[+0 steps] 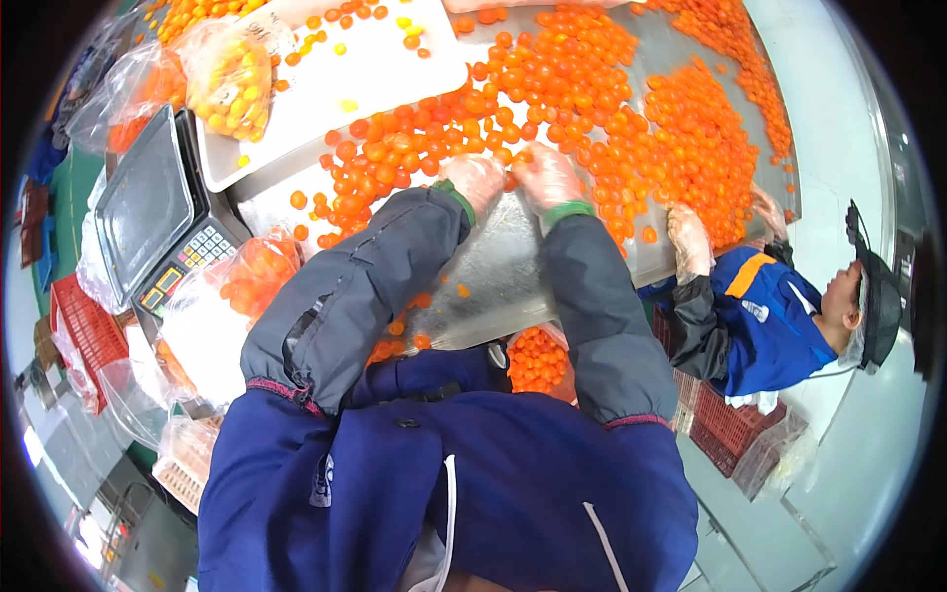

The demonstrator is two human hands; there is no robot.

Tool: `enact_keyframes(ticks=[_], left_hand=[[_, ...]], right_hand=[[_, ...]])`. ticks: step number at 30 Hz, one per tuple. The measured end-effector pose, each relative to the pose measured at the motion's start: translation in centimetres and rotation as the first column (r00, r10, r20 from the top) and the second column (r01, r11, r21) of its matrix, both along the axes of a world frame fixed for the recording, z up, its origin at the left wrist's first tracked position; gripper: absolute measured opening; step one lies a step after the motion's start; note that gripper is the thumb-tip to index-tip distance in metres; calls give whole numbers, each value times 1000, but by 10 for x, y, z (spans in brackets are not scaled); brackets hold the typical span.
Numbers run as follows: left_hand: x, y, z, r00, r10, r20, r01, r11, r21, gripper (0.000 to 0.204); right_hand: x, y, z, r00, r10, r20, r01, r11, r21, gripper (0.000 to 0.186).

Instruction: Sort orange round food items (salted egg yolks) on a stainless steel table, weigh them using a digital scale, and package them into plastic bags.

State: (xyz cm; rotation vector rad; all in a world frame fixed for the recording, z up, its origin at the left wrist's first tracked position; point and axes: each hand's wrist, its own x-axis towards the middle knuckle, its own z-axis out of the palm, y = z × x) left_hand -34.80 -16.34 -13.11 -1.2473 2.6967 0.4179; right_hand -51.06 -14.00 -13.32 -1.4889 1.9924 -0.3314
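My left hand (pixel 475 183), in a clear glove, is curled at the edge of a spread of orange cherry tomatoes (pixel 385 148) on the steel table (pixel 493 281); its fingertips are too small and hidden to show what they hold. My right hand (pixel 543 181), gloved likewise, lies just beside it, fingers bent around an orange tomato at their tips. Bare metal shows between my forearms. Large heaps of orange tomatoes (pixel 691 128) cover the table ahead and to the right.
A white tray (pixel 355 69) with scattered tomatoes, bagged yellow tomatoes (pixel 227 99), a scale (pixel 148 207) and bagged orange tomatoes (pixel 256 276) stand left. A co-worker (pixel 779 316) works at the right edge, gloved hands among the tomatoes. A red crate (pixel 84 335) sits far left.
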Motion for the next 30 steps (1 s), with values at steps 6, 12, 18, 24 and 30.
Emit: enact_keyframes(ticks=[6,12,18,24,30], left_hand=[[46,26,-10,725,544,-422,-90,683,725,15],[88,37,-24,187,978,87,653,-190,733,36],[91,46,16,115,971,212,659,-234,715,49],[110,64,-6,106,981,165,766,-186,615,55],[149,92,9,119,988,101,660,-155,735,42]], right_hand=[[-26,45,7,92,-372,923,284,899,334,46],[-13,48,2,34,-313,949,224,928,298,41],[43,44,58,-29,-117,993,221,968,121,45],[22,21,64,551,-140,823,459,874,-158,18],[27,2,27,997,-77,25,81,971,-226,14]])
